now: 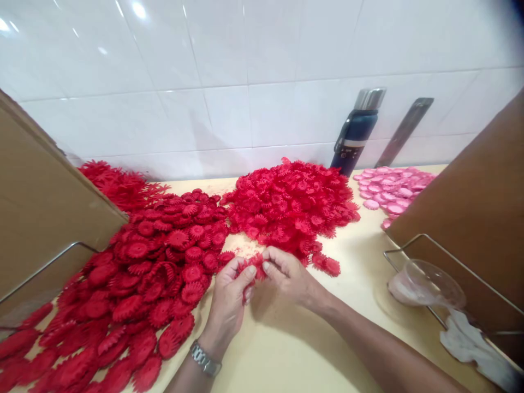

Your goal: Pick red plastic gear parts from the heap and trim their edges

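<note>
Between both hands, just over the pale table (303,344), is a small red fringed fabric-like flower piece (257,263). My left hand (229,292) pinches its left side between thumb and fingers. At its right edge, the thumb and bent fingers of my right hand (290,275) are closed on the same piece. Left of my hands spreads a big heap of dark red round fringed pieces (137,250). Straight behind my hands rises a second heap of brighter red fringed flowers (286,202). My fingers partly cover the held piece.
Cardboard panels stand left (45,174) and right (462,185). Along the tiled wall are a dark blue bottle (356,134), a dark flat bar (405,131) and pink round pieces (393,188). A clear plastic cup (426,284), a wire frame (470,267) and white cloth (470,341) lie right.
</note>
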{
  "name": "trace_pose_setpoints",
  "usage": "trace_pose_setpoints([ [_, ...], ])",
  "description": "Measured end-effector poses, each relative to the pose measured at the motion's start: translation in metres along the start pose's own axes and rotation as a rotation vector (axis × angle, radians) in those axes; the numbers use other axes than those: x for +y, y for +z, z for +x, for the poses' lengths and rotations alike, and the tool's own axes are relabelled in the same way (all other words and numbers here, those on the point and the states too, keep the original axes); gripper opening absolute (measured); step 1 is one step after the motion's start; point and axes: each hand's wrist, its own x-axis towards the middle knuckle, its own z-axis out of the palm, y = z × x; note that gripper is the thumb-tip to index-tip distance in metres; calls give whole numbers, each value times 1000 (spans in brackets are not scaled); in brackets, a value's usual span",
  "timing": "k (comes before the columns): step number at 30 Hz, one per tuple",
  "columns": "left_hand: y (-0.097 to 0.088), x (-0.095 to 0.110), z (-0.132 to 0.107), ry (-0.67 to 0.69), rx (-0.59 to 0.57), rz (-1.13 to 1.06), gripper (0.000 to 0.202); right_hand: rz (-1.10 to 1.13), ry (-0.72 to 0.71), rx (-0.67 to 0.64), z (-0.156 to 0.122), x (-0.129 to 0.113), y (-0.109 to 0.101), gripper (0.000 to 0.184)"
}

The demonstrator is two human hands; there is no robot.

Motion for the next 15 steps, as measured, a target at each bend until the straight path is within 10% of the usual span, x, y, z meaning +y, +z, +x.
trace_pose_setpoints([
  [15, 0, 2, -3, 125, -6, 56, 21, 273, 11, 53, 1, 0, -5, 19],
])
